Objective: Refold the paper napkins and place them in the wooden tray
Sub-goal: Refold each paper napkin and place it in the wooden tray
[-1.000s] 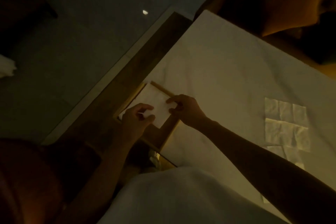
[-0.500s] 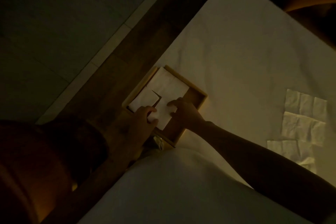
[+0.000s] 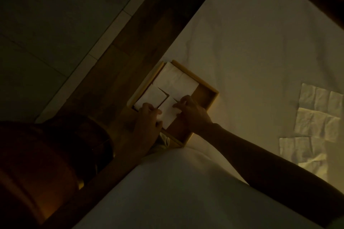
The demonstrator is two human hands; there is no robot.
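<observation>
The light is dim. A wooden tray (image 3: 209,89) lies at the left edge of a white sheet. Two folded white napkins lie in it: a large one (image 3: 176,82) at the far end and a smaller one (image 3: 152,96) on the left. A third folded napkin (image 3: 167,114) lies at the tray's near end. My left hand (image 3: 147,119) pinches its left edge and my right hand (image 3: 192,112) has its fingertips on the right edge. Several unfolded, creased napkins (image 3: 316,117) lie flat on the sheet to the right.
The white sheet (image 3: 251,42) stretches far and right of the tray. A dark wooden strip (image 3: 130,48) runs along its left edge, with grey floor (image 3: 46,24) beyond. A white cloth bulge (image 3: 176,191) is near me and an orange shape (image 3: 28,163) at bottom left.
Both hands have lowered the folded napkin into the near end of the tray beside the other two. The camera has tilted, so the tray sits more in the middle of the view.
</observation>
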